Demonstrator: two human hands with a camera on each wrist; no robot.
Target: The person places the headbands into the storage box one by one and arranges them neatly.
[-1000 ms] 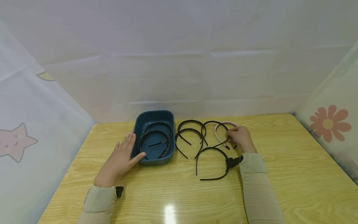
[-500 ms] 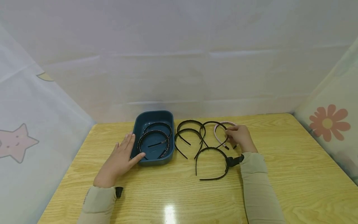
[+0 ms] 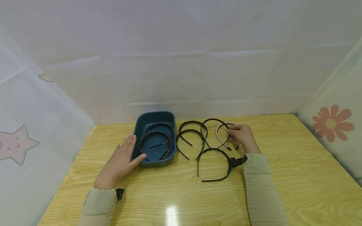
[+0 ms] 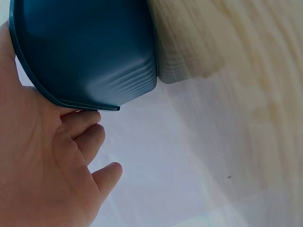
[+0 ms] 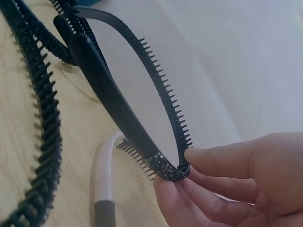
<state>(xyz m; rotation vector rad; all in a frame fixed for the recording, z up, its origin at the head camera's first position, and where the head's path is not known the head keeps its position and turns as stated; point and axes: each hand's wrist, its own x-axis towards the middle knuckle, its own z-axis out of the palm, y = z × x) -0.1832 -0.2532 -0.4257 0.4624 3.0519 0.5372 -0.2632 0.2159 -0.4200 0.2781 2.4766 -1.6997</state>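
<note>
We pinch a black headband [image 5: 137, 118] in our right hand [image 3: 243, 138], lifting it near the table's [image 3: 282, 175] far edge; our left hand [image 3: 120, 161] rests flat against the blue tray [image 3: 141, 125]; next it needs carrying leftward into that tray.
</note>
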